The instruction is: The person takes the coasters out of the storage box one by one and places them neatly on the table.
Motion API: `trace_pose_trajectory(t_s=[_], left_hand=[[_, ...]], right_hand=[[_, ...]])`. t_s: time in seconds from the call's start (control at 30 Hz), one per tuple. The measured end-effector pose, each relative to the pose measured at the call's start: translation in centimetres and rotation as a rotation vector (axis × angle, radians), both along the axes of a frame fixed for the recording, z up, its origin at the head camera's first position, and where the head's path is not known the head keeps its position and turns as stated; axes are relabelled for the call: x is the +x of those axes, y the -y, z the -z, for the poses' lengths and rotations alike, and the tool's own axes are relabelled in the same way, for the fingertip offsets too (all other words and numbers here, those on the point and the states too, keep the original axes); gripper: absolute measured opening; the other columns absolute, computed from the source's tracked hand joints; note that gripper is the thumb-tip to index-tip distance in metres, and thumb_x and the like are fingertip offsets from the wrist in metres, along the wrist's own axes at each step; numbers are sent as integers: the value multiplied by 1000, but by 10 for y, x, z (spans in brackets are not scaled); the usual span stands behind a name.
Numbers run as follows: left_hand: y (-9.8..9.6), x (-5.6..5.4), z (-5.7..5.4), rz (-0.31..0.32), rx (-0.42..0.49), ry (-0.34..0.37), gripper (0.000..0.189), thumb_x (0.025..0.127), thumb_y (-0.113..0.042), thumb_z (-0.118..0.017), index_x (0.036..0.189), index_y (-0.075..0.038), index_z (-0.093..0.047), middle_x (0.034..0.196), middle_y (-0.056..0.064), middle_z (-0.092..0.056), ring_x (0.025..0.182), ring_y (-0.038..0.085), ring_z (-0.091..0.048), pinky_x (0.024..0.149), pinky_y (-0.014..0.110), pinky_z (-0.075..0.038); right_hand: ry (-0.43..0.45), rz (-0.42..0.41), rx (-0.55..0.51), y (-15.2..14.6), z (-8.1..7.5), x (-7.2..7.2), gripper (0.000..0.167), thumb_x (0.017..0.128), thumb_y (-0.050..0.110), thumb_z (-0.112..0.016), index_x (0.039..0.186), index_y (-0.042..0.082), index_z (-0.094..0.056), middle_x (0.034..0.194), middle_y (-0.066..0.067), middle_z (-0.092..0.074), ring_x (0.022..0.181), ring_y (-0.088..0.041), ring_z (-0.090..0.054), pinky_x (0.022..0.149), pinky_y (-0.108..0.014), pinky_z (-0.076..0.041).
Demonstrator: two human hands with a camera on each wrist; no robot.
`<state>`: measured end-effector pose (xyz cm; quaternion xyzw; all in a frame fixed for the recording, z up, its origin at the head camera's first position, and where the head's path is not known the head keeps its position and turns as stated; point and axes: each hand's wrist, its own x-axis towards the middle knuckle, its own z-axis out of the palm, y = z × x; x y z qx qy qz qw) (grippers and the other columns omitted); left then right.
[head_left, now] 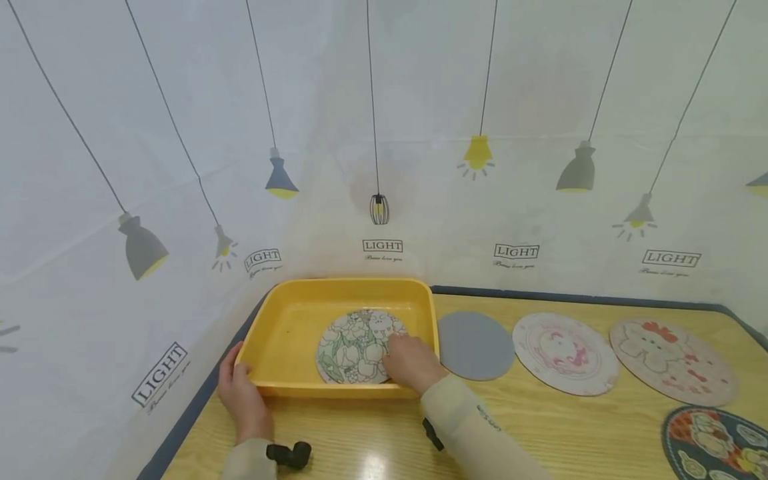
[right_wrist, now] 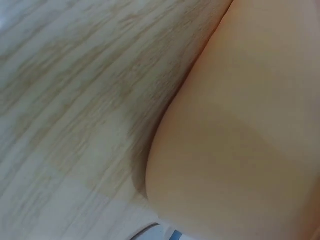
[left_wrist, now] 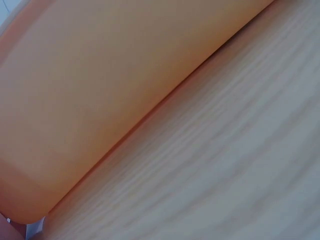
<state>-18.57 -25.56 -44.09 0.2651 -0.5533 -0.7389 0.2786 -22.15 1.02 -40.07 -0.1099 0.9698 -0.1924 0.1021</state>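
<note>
A yellow tray stands on the table's left part, and its side wall fills much of both wrist views. My left hand grips the tray at its front left corner, thumb at the rim and fingers along the outer side. Inside the tray, toward its right, is a round mat printed with flowers and a pale animal figure. My right hand reaches over the front right rim and holds the mat near its right edge with curled fingers; the fingertips are partly hidden.
Right of the tray lie a plain grey round mat, a white one with a pink print, a beige one with a red-bowed figure and a dark food-print mat. A lamp-print sheet hangs behind the wooden table.
</note>
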Motion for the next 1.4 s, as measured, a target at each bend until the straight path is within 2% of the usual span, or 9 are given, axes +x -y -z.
trace_pose_trajectory(t_s=[0.27,0.47,0.6,0.83,0.97,1.07,1.17,1.27,1.4], left_hand=[[0,0,1,14,1,-2,43,87,-9,-32,124,-18,-51,127,0,-44,111,16,-45,91,29,-36],[1,0,1,10,-12,6,42,87,-10,-33,125,-19,-50,128,-1,-44,111,16,-45,92,31,-36],[1,-1,1,6,-11,0,42,87,-9,-33,125,-17,-50,128,-1,-44,111,16,-45,93,32,-36],[1,-1,0,-13,-12,20,43,86,-9,-33,125,-17,-50,128,-1,-45,111,16,-45,92,32,-35],[0,0,-2,-16,-22,37,43,87,-10,-32,126,-17,-50,129,-1,-44,111,16,-45,93,33,-35],[-1,0,-3,-16,-30,37,43,87,-10,-32,126,-17,-49,129,-1,-44,112,16,-44,95,34,-34],[-1,0,-3,-18,-35,35,44,87,-10,-32,127,-16,-49,129,-1,-44,112,16,-44,95,35,-34],[0,0,-3,-16,-28,32,44,87,-10,-32,127,-16,-49,130,-1,-43,113,16,-44,95,35,-34],[1,0,-1,-6,-23,34,44,87,-10,-32,126,-17,-49,129,-1,-43,112,17,-44,95,34,-34]], right_hand=[[-20,34,80,2,5,0,20,82,20,-50,85,1,-53,71,-11,-48,61,-23,-46,58,-37,-40],[24,65,34,3,7,-4,46,83,23,-51,120,-3,-47,98,-16,-57,78,-25,-52,71,-39,-43],[30,81,-1,2,4,-4,54,82,25,-52,129,-1,-41,113,-18,-52,93,-28,-51,83,-44,-40],[28,125,-115,1,0,-5,55,82,24,-54,131,3,-38,119,-16,-42,79,-21,-48,72,-37,-44],[12,157,-243,-1,-1,-8,57,85,20,-54,136,7,-33,122,-12,-40,81,-18,-48,69,-31,-44],[-6,155,-342,-2,-2,-11,57,86,16,-53,136,3,-32,111,-10,-51,80,-15,-51,67,-29,-46],[-14,129,-382,-3,-2,-12,50,85,14,-54,131,-1,-40,91,-6,-59,71,-13,-54,60,-28,-47],[-34,83,-322,-3,-2,-12,39,86,16,-53,122,1,-52,84,-3,-55,64,-14,-50,53,-26,-43],[-88,41,-208,-3,1,-10,36,88,19,-51,123,9,-54,93,-6,-52,71,-15,-47,60,-29,-41]])
